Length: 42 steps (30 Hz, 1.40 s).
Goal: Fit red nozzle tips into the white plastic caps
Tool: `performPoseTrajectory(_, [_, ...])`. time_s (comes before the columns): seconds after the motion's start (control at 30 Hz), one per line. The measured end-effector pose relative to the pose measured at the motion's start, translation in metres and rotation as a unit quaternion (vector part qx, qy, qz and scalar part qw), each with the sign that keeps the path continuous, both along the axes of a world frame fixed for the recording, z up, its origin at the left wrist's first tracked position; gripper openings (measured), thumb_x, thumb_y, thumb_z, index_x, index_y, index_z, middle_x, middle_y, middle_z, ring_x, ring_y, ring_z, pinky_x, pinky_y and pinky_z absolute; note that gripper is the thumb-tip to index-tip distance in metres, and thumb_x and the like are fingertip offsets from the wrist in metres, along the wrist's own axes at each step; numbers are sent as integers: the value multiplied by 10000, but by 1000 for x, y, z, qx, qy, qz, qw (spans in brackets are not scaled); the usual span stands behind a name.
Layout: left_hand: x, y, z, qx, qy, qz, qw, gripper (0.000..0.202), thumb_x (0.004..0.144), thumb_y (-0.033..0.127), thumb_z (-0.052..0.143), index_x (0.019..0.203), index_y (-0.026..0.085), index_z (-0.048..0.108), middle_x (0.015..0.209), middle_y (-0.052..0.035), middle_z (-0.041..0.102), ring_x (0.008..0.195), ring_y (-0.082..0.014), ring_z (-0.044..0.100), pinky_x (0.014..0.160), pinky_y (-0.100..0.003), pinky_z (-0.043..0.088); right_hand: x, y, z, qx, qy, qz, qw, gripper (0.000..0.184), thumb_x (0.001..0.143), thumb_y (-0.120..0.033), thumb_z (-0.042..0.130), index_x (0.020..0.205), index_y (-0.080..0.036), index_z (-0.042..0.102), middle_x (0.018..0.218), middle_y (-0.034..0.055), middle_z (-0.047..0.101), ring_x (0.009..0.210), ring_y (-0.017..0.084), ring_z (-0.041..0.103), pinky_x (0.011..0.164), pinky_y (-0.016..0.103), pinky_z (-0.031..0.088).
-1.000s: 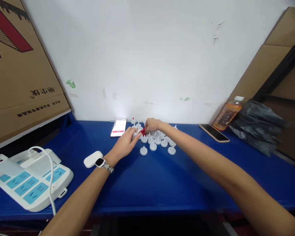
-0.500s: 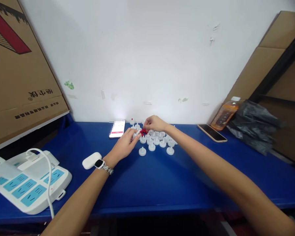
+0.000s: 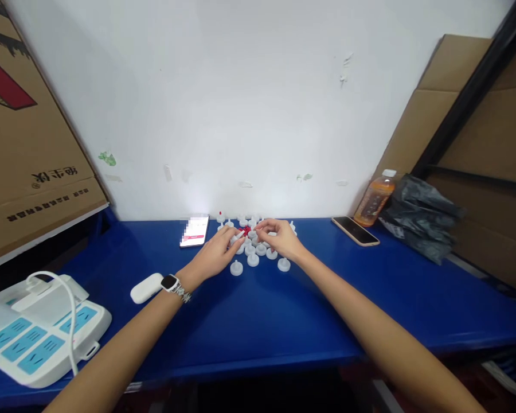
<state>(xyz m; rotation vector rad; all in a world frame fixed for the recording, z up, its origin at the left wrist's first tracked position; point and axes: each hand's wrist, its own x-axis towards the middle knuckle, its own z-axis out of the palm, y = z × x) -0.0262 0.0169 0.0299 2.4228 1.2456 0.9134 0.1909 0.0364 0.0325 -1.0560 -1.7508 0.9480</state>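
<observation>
My left hand (image 3: 215, 252) is closed on a white nozzle cap (image 3: 238, 236), its narrow spout pointing up and right between thumb and fingers. Close by on the right, my right hand (image 3: 280, 238) is pinched, fingertips together; whatever sits between them is too small to make out. Small red tips (image 3: 246, 231) lie in a pile between the hands. Several white nozzle caps (image 3: 253, 260) stand spout-up around the pile, some hidden behind my fingers. At the back, one nozzle cap (image 3: 220, 217) wears a red tip on its spout.
On the blue table (image 3: 258, 327) a lit phone (image 3: 194, 231) and a white oval case (image 3: 147, 288) lie to the left, near a power strip (image 3: 47, 338). Rightward are a dark phone (image 3: 355, 230), a bottle of orange drink (image 3: 374, 199) and a black plastic bag (image 3: 421, 215).
My right hand has moved right and slightly down from the red pile, its fingertips still pinched. My left hand keeps its grip on the nozzle cap. The view has shifted a little.
</observation>
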Motion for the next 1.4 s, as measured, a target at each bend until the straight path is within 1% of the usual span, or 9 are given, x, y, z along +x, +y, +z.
performPoseTrajectory(0.1, [13,4,6,9,6,-4,1000,355,1000,507,376,1041,219,579,971,-44,560,818,-184,572,771,-345,462,6,-4,-1,-7,18,-1,1000,328,817,-449,647,962,-160,699,842,67,735,579,134,625,376,189,439])
performPoseTrajectory(0.2, [22,2,2,17,-23,1,1000,353,1009,489,362,1073,213,573,965,-46,562,806,-179,568,739,-331,454,8,-5,-2,-8,37,-4,999,351,815,-479,650,939,-154,698,831,77,732,670,167,663,392,194,443])
performPoseTrajectory(0.4, [19,-9,-8,0,-48,-15,999,333,1016,477,360,1034,208,555,906,-25,546,758,-161,532,722,-324,422,1,-8,-3,79,49,-48,995,315,765,-463,715,797,-150,705,710,20,655,564,106,560,471,213,446])
performPoseTrajectory(0.53, [17,-9,-9,-14,-32,-20,999,334,1020,473,346,982,202,538,882,-23,524,776,-167,522,721,-326,411,-8,-10,-5,-22,168,-2,986,385,694,-513,770,798,-154,674,679,2,646,420,80,469,362,235,389])
performPoseTrajectory(0.6, [18,-8,-10,-14,-30,-31,999,332,1025,465,329,1000,205,533,901,-29,528,806,-175,525,742,-332,417,-12,-10,-7,-58,214,24,975,396,659,-507,800,795,-156,676,691,13,662,468,99,509,367,237,422])
performPoseTrajectory(0.7, [21,-9,-12,3,-34,-37,999,322,1031,448,307,1000,205,516,923,-39,529,869,-189,530,802,-349,427,-15,-10,-9,-74,243,37,967,391,631,-484,828,793,-155,691,695,22,667,546,117,540,378,229,454])
performPoseTrajectory(0.93, [24,-19,-5,16,-13,-25,999,294,1037,439,272,949,208,432,941,-46,516,880,-192,527,801,-354,439,-18,-13,-8,-75,246,33,966,379,639,-488,826,759,-158,683,632,-6,632,487,94,510,393,229,448])
performPoseTrajectory(1.2, [26,-22,-5,17,-6,6,1000,272,1032,438,274,1021,200,404,977,-73,539,851,-208,552,742,-361,449,-27,-18,-10,3,217,12,976,371,711,-505,781,707,-172,618,600,-13,621,487,88,514,496,235,441])
performPoseTrajectory(1.4, [28,-17,-5,14,-15,-15,1000,277,1033,425,279,1063,194,429,978,-78,576,877,-217,579,749,-368,453,-22,-20,-2,-21,208,28,978,378,687,-509,797,719,-169,633,577,-21,602,504,95,520,524,242,455])
